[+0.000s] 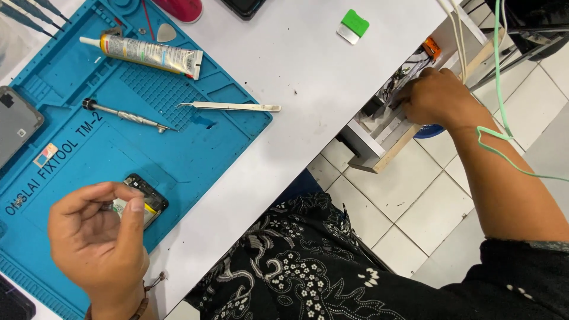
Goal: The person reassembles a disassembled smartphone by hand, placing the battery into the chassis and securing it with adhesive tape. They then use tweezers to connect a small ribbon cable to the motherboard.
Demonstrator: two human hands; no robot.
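Observation:
My left hand (pixel 98 240) hovers over the blue work mat (pixel 77 154) at the lower left, fingers pinched on a small pale part (pixel 120 205). Just beyond the fingertips lies a small black phone board (pixel 148 198) on the mat. My right hand (pixel 435 98) reaches off the table's right side into an open drawer (pixel 385 133) full of small parts; whether it holds anything is hidden.
On the mat lie a glue tube (pixel 148 54), a screwdriver (pixel 124 114), tweezers (pixel 231 106) and a guitar-pick opener (pixel 166 32). A phone back (pixel 16 121) sits at the left edge. A green scraper (pixel 352 26) rests on the white table. A green cable (pixel 501 118) hangs right.

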